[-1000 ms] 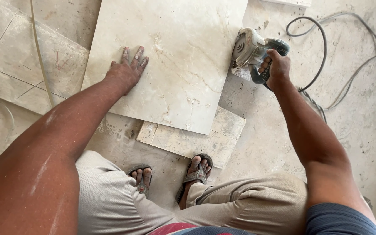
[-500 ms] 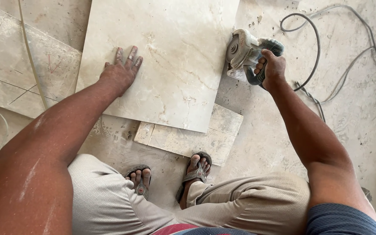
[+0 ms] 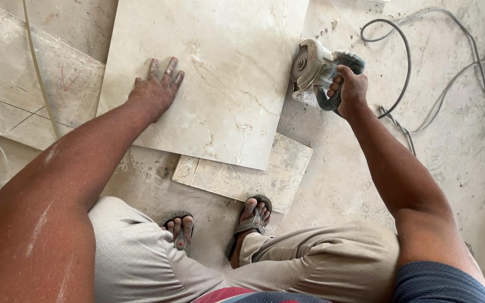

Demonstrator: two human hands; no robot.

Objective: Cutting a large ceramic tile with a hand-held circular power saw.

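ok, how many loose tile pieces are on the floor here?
2. The big tile lies flat under the left hand, with the grinder in the right hand at its right edge. A smaller slab lies partly beneath it; more could be hidden underneath.

Person's body as seen from the head camera. Both forearms are bare, with no sleeves reaching the wrists. The left arm (image 3: 68, 179) carries pale streaks and a fine coat of dust. The left hand (image 3: 155, 90) is dusty across the knuckles and fingers. The right hand (image 3: 350, 88) wears no glove. A dark blue ribbed sleeve (image 3: 439, 283) covers the right upper arm. The trousers (image 3: 310, 264) are light beige, creased at the knees and dusted. A red and blue striped shirt hem (image 3: 242, 294) shows at the lower edge. The feet wear grey flip-flop sandals (image 3: 251, 221) with worn straps, toes bare.
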